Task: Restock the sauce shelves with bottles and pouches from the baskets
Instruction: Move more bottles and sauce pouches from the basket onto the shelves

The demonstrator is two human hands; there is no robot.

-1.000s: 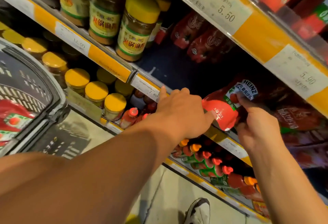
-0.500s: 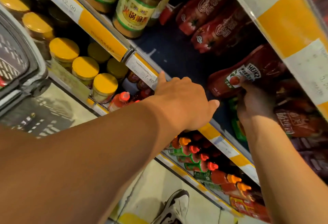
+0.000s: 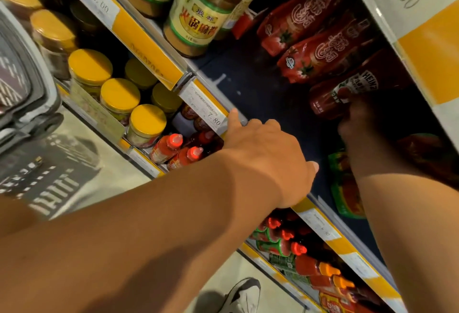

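Pouch going onto the sauce shelf

Right hand (image 3: 360,120) grips Heinz ketchup pouch (image 3: 347,91) deep on dark shelf (image 3: 260,94), beside two red tomato pouches (image 3: 315,37), prob. to extend that row. Left hand (image 3: 270,161), fingers relaxed & holding nothing, rests on shelf edge rail (image 3: 203,104), likely for balance.

Heinz pouch (image 3: 347,89) is dark red with a white label patch, other pouches (image 3: 320,49) red with white swirly lettering. Jars (image 3: 198,14) have yellow lids and green-edged yellow labels; shelf edge (image 3: 146,47) striped orange and white.
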